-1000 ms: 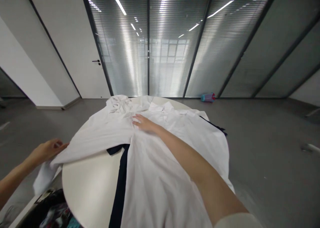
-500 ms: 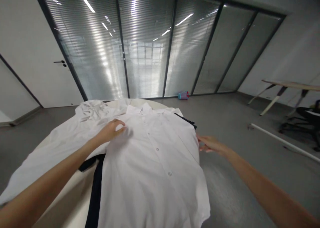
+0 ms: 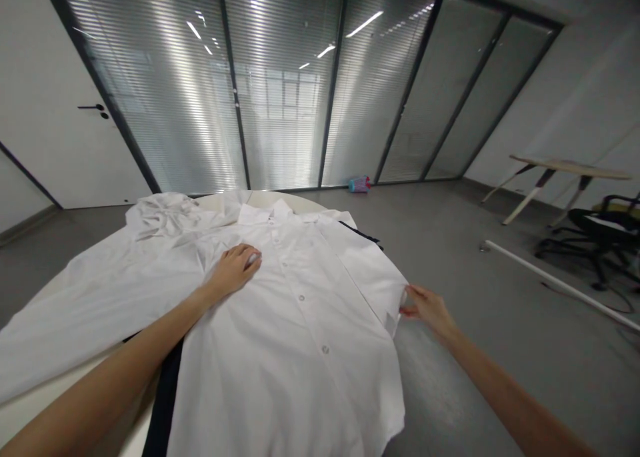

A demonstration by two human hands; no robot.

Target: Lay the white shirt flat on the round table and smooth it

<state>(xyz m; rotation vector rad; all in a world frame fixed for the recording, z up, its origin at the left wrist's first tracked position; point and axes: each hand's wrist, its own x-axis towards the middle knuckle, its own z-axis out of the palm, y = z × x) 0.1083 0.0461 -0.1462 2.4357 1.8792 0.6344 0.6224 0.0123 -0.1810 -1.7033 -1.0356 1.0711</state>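
The big glass wall (image 3: 280, 143) stands behind. In front is a round table (image 3: 263, 197), mostly under white cloth. The white shirt (image 3: 260, 350) lies on it, buttons up, collar at the far end. More white cloth (image 3: 165, 217) is bunched on the left, and a dark cloth (image 3: 166, 397) peeks out below.

The right hand (image 3: 430, 309) has a small, pinching grip on the end of the shirt's short sleeve (image 3: 377, 280). The left hand (image 3: 233, 270) rests on the shirt, fingers curled; I can't tell if that grip pinches cloth.

It looks like the sleeve is being spread flat. The next move seems to need a soft pull, with the shirt held steady.
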